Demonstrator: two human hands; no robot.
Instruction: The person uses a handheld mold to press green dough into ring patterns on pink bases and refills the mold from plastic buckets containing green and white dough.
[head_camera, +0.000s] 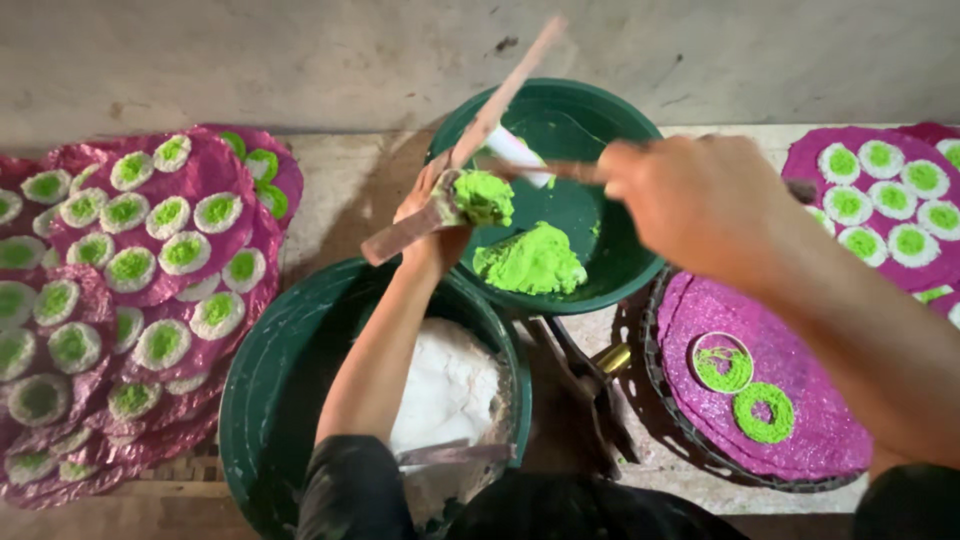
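The left hand (432, 205) is closed around a long flat wooden paddle (470, 140), held tilted, with a soft lump of bright green paste (484, 196) sitting on the paddle just above the fingers. The right hand (700, 200) is curled tight round a thin stick (545, 170) whose tip reaches across to that lump; it is blurred, so how the fingers lie on it I cannot tell. Right behind both grips stands a dark green plastic bowl (620, 270) with a loose mound of the same green paste (530, 262) on its smooth floor. Below the left wrist is a deeper green tub (270, 400) of chalky white paste (450, 390), another paddle lying across it. Judging by the layout, plenty is done: out beyond the left hand lies a pile of purple discs (150, 290), rough and grainy, each dotted with white rounds topped green. Under the right forearm, the purple disc (780, 400) on a dark round tray carries only two green lacy rings, so most of it looks left to fill. Further right, another disc (880, 190) is fully dotted.
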